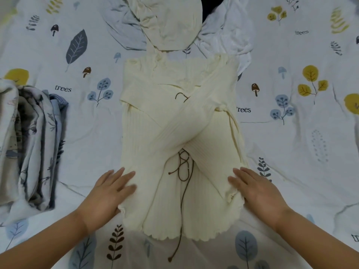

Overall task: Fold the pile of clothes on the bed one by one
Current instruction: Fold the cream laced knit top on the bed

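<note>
A cream ribbed knit top [147,144] lies flat in the middle of the bed, its two sleeves crossed over the front. A brown lace [183,169] runs down its centre and trails past the scalloped hem. My left hand [108,191] lies flat with straight fingers on the top's lower left edge. My right hand [256,189] lies the same way on the lower right edge. Beyond the top sits the pile of unfolded clothes [171,22], cream and pale grey pieces bunched together.
A stack of folded patterned clothes [31,144] stands at the left side of the bed. The bedsheet [291,142] is white with printed leaves, mushrooms and the word "trees". A dark gap shows behind the pile at the top.
</note>
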Demonstrator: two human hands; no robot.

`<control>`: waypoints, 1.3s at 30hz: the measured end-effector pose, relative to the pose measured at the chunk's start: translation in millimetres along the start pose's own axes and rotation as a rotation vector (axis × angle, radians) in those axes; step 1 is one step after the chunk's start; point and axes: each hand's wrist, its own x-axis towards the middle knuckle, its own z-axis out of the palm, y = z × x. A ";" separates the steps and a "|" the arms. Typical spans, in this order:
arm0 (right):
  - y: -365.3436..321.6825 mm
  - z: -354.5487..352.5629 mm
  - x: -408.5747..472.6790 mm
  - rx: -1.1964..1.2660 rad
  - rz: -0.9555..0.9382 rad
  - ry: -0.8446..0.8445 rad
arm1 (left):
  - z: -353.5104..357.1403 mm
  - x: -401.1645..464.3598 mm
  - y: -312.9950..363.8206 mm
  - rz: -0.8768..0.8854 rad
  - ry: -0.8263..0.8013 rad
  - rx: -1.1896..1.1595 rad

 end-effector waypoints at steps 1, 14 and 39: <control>0.4 -5.7 5.2 0.057 0.013 0.025 | -4.9 2.8 -0.3 -0.021 0.029 -0.081; 54.3 -76.5 103.2 1.131 0.603 0.295 | -97.8 92.9 -75.5 -0.562 0.303 -1.143; 122.1 -111.1 216.5 1.391 0.740 0.318 | -129.1 210.8 -175.2 -0.717 0.500 -1.442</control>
